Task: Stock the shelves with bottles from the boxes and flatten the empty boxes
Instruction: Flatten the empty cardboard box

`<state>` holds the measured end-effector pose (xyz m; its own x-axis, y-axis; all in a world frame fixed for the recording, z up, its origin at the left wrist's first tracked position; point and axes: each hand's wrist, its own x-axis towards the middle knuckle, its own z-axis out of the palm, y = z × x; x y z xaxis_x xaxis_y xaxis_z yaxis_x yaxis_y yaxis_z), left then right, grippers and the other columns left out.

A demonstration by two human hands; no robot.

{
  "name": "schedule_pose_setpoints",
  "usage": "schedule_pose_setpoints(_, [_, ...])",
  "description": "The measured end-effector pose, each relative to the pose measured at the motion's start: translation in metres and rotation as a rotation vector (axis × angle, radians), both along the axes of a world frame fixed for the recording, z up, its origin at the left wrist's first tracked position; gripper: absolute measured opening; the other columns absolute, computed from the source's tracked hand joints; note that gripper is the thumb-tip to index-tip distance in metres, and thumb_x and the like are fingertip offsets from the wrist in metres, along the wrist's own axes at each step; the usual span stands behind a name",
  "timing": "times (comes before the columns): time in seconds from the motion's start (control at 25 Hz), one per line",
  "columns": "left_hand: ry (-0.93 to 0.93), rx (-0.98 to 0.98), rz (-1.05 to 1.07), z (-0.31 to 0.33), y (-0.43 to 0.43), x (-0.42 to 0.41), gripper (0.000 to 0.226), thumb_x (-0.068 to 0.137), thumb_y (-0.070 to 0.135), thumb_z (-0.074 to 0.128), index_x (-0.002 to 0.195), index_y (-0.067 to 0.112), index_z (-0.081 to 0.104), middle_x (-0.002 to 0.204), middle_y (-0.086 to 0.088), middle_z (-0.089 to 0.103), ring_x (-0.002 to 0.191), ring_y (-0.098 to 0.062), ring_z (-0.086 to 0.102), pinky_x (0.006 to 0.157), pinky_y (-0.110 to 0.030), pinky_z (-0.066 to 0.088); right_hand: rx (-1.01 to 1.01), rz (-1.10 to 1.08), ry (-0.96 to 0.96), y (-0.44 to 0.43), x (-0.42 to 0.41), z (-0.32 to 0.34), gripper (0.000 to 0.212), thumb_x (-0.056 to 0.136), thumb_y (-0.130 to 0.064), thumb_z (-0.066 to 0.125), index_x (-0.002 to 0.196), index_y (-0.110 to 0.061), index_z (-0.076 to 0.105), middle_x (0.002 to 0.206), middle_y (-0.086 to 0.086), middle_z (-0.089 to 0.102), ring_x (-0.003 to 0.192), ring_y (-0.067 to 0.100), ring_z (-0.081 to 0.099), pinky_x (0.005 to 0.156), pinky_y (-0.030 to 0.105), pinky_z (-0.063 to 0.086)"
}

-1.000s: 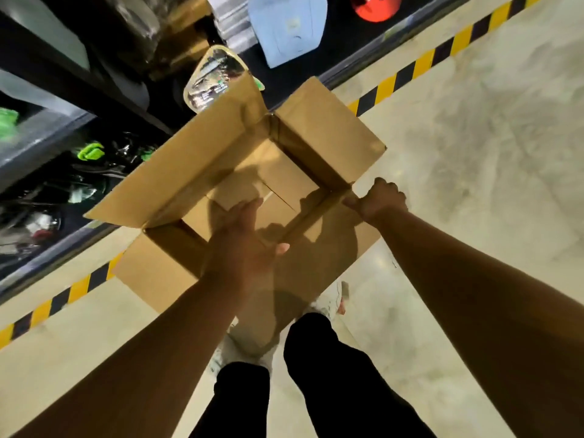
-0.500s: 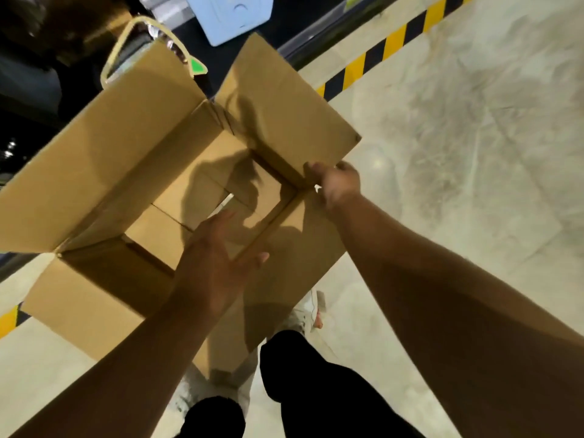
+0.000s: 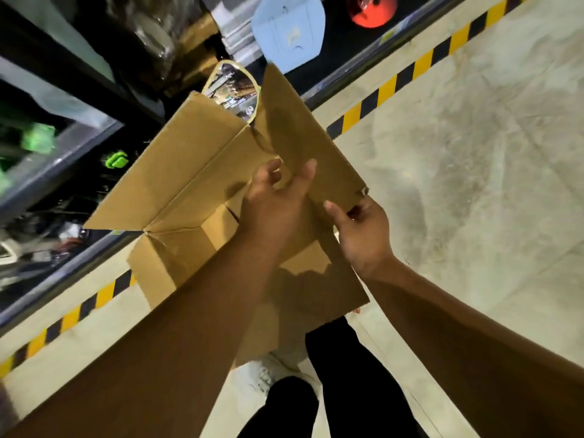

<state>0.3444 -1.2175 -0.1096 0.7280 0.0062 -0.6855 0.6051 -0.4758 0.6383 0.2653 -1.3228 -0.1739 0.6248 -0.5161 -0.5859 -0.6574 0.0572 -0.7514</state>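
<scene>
An empty brown cardboard box (image 3: pixel 189 172) is held up in front of me with its flaps spread open, no bottles inside. My left hand (image 3: pixel 271 203) reaches into the middle of the box with fingers extended, touching the inner side of the right flap. My right hand (image 3: pixel 360 226) pinches the lower corner of that right flap (image 3: pixel 309 143) between thumb and fingers. The box's lower panel hangs down over my legs.
A dark shelf unit (image 3: pixel 79 137) runs along the left and top, holding green-capped items (image 3: pixel 115 159), a light blue bag (image 3: pixel 289 30) and a red object (image 3: pixel 371 11). A yellow-black floor stripe (image 3: pixel 410 71) borders it. Pale concrete floor spreads to the right.
The box has collapsed inward, its open square now narrowed. My left hand moved up and right onto the right flap. My right hand shifted from the box rim to the flap's corner.
</scene>
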Motion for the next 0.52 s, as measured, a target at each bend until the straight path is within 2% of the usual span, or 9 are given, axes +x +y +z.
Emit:
schedule_pose_setpoints(0.08, [0.026, 0.002, 0.016, 0.031, 0.016, -0.001, 0.073, 0.079, 0.072, 0.061, 0.141, 0.036, 0.046, 0.133, 0.012, 0.057, 0.118, -0.014, 0.056, 0.089, -0.034, 0.048, 0.008, 0.008, 0.025, 0.033, -0.016, 0.035, 0.016, 0.093, -0.034, 0.067, 0.107, -0.029, 0.063, 0.094, -0.02, 0.066, 0.079, -0.005, 0.063, 0.065, 0.003, 0.045])
schedule_pose_setpoints(0.2, [-0.006, 0.018, 0.043, 0.08, 0.049, -0.009, 0.076, 0.079, 0.069, 0.064, 0.141, 0.028, 0.048, 0.132, 0.007, 0.062, 0.121, -0.014, 0.058, 0.093, -0.029, 0.049, -0.049, 0.095, 0.043, 0.084, -0.039, 0.083, 0.019, 0.093, -0.037, 0.065, 0.108, -0.025, 0.065, 0.088, -0.018, 0.063, 0.08, 0.003, 0.062, 0.073, 0.019, 0.05])
schedule_pose_setpoints(0.28, [-0.012, 0.007, 0.105, 0.103, 0.078, -0.019, 0.065, 0.083, 0.055, 0.07, 0.136, 0.024, 0.05, 0.127, 0.005, 0.065, 0.117, -0.014, 0.061, 0.09, -0.024, 0.05, -0.135, 0.232, 0.022, 0.113, -0.048, 0.108, 0.017, 0.094, -0.033, 0.064, 0.106, -0.021, 0.068, 0.089, -0.015, 0.064, 0.082, 0.008, 0.062, 0.073, 0.024, 0.049])
schedule_pose_setpoints(0.4, [-0.016, 0.004, 0.183, 0.116, 0.122, -0.035, 0.037, 0.09, 0.026, 0.071, 0.118, 0.024, 0.047, 0.12, -0.003, 0.069, 0.113, -0.02, 0.064, 0.097, -0.032, 0.05, -0.266, 0.468, -0.033, 0.149, -0.055, 0.126, 0.015, 0.093, -0.027, 0.065, 0.106, -0.019, 0.071, 0.095, -0.01, 0.065, 0.086, 0.013, 0.061, 0.073, 0.025, 0.045])
schedule_pose_setpoints(0.48, [-0.032, 0.009, 0.249, 0.111, 0.159, -0.045, 0.029, 0.09, 0.014, 0.066, 0.11, 0.024, 0.047, 0.113, -0.003, 0.071, 0.112, -0.024, 0.065, 0.095, -0.032, 0.05, -0.284, 0.598, -0.026, 0.174, -0.061, 0.125, 0.018, 0.093, -0.023, 0.066, 0.11, -0.022, 0.07, 0.105, -0.007, 0.07, 0.094, 0.016, 0.064, 0.082, 0.028, 0.051])
schedule_pose_setpoints(0.52, [-0.027, 0.021, 0.273, 0.107, 0.176, -0.052, 0.025, 0.088, 0.016, 0.065, 0.108, 0.023, 0.052, 0.11, -0.003, 0.071, 0.109, -0.026, 0.066, 0.093, -0.032, 0.052, -0.268, 0.664, 0.017, 0.186, -0.062, 0.124, 0.022, 0.093, -0.024, 0.066, 0.115, -0.024, 0.069, 0.113, -0.005, 0.07, 0.1, 0.016, 0.063, 0.089, 0.029, 0.051])
